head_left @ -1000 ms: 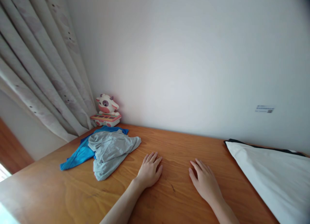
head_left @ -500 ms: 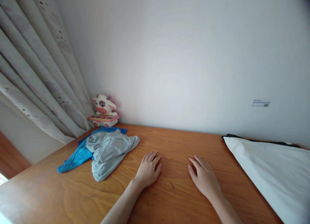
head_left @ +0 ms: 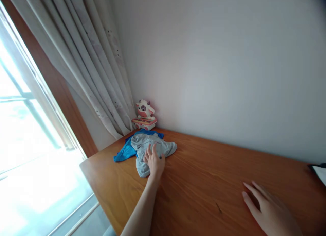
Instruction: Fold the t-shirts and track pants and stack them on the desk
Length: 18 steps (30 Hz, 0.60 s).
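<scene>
My left hand [head_left: 155,163] is over the near right part of a crumpled grey cloth garment [head_left: 144,142], its fingers apart and slightly bent. Whether the fingertips touch the fabric I cannot tell. Under the grey garment lies a blue one [head_left: 126,151], showing at the left and the back. My right hand [head_left: 271,208] is low at the right, by the wooden tabletop [head_left: 198,181], with fingers apart and nothing in them.
Behind the garments a cow-shaped toy keyboard [head_left: 144,115] stands in the corner. Beside it hangs a pale curtain [head_left: 94,66], with a bright window [head_left: 30,127] further left. The corner of a white, dark-edged item [head_left: 321,173] shows at the far right.
My view has turned left, bringing in the window. My left hand has moved from the bare tabletop to over the grey garment. My right hand stays open near the tabletop.
</scene>
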Motion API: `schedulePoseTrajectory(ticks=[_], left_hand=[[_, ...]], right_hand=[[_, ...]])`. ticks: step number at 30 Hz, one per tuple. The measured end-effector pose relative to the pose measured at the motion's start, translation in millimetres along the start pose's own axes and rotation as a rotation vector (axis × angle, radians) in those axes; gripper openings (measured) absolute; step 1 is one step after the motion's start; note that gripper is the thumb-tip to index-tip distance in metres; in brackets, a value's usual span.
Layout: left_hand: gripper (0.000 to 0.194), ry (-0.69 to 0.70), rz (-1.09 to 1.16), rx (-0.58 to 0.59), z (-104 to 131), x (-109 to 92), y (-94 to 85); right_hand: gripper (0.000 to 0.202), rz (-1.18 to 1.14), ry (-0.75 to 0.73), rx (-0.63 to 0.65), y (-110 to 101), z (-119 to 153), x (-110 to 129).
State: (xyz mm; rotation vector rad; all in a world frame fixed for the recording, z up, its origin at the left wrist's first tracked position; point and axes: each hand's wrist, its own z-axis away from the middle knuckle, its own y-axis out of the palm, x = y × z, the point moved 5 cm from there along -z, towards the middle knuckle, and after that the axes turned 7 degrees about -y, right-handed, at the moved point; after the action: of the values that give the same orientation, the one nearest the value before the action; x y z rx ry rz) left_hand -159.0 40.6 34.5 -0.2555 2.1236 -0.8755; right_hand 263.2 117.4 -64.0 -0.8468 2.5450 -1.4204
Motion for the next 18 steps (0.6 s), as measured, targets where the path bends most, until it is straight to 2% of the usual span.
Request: schedulePoseTrajectory(ticks=[2,3,6,8,11,15,18], left_hand=[[0.07,0.01,-0.216,0.033,-3.1,11.2,-1.7],[0.069,0.017,-0.291,0.058,-3.7,15.3,-0.6],[0.049,0.043,-0.408,0.088,-5.1,21.5,1.1],[0.043,0.076,-0.421,0.072,-7.1,20.9,-1.8],[0.043,0.085,-0.349,0.028,-12.4,18.9,-10.5],[0.044,0.056,-0.072,0.011,-18.8,13.4,-17.6],[0.039,0.184,0.157,0.063,-15.0,-4.1,-17.3]], right_hand=[[0.058,-0.01,0.005,-0.006,4.3,1.0,-3.9],[0.059,-0.016,0.011,-0.009,5.6,1.3,-5.2],[0.059,-0.027,0.03,-0.012,4.9,1.0,-5.9],[0.058,-0.031,0.03,-0.013,1.5,0.2,-3.4],[0.057,-0.034,0.029,-0.014,-4.3,-1.0,1.6],[0.057,-0.035,0.039,0.0,-7.8,-1.2,5.5],[0.057,-0.046,0.049,0.006,-8.9,-1.4,5.1]])
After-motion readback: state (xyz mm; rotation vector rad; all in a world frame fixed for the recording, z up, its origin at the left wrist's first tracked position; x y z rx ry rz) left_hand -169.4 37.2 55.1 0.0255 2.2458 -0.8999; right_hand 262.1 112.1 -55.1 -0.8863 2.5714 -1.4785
